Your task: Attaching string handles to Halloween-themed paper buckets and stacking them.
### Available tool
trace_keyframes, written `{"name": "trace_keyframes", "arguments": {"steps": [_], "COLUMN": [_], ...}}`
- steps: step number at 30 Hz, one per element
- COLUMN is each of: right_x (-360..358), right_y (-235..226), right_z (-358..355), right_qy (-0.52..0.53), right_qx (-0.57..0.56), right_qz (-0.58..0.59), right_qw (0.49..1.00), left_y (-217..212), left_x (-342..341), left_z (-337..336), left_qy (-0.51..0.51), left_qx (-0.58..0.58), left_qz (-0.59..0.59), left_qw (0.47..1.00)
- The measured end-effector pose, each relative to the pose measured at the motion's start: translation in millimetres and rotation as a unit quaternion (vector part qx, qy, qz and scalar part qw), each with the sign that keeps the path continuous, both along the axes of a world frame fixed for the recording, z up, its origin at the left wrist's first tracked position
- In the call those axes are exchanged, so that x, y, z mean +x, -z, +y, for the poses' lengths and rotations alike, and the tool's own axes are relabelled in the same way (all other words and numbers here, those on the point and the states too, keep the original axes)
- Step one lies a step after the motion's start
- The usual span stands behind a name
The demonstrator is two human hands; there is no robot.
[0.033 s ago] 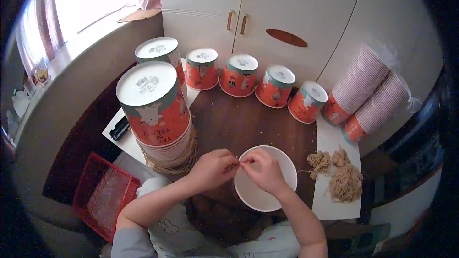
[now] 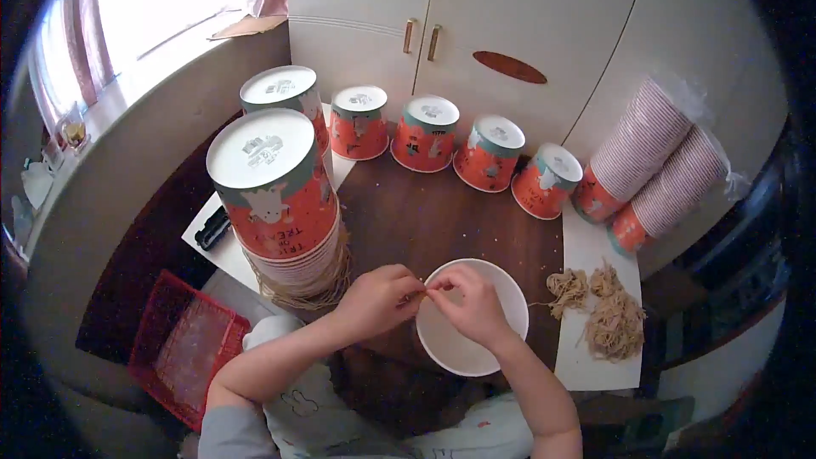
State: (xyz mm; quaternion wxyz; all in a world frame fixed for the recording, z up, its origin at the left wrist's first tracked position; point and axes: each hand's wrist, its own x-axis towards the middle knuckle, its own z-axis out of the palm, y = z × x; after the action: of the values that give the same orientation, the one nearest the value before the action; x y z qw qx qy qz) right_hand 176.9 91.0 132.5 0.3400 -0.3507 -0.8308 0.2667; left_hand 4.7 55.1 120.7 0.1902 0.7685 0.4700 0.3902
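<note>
**Fingers meet on twine above a white cup**

A short bit of twine (image 2: 422,291) is pinched between both hands, running left to right just over the near rim of a white cup (image 2: 476,348) on the dark table (image 2: 442,212). The left hand (image 2: 374,299) and right hand (image 2: 470,304) close on it from opposite ends, fingertips almost touching. Loose twine bundles (image 2: 605,314) lie to the right on white paper (image 2: 586,246); a tall stack of orange cups (image 2: 276,195) stands left, single cups (image 2: 425,132) behind.
</note>
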Motion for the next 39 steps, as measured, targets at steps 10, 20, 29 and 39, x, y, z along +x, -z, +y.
{"name": "trace_keyframes", "arguments": {"steps": [10, 20, 29, 39], "right_x": [-0.5, 0.6, 0.8, 3.4], "right_y": [-1.9, 0.0, -4.2, -1.6], "right_z": [-0.4, -0.7, -1.7, 1.7], "right_qy": [-0.037, -0.053, -0.033, -0.028], "right_qx": [0.037, 0.004, -0.129, -0.149], "right_qz": [-0.007, -0.041, -0.011, -0.004], "right_qw": [0.999, 0.998, 0.991, 0.988], "left_y": [-2.3, 7.8, -1.1, 9.3], "left_x": [-8.4, -12.7, -7.5, -7.5], "left_z": [4.4, 10.4, 5.6, 9.6], "left_qy": [0.056, 0.080, 0.062, 0.074], "left_qx": [-0.017, -0.021, -0.120, -0.220], "left_qz": [0.004, -0.058, -0.122, -0.181], "left_qw": [0.998, 0.995, 0.983, 0.956]}}
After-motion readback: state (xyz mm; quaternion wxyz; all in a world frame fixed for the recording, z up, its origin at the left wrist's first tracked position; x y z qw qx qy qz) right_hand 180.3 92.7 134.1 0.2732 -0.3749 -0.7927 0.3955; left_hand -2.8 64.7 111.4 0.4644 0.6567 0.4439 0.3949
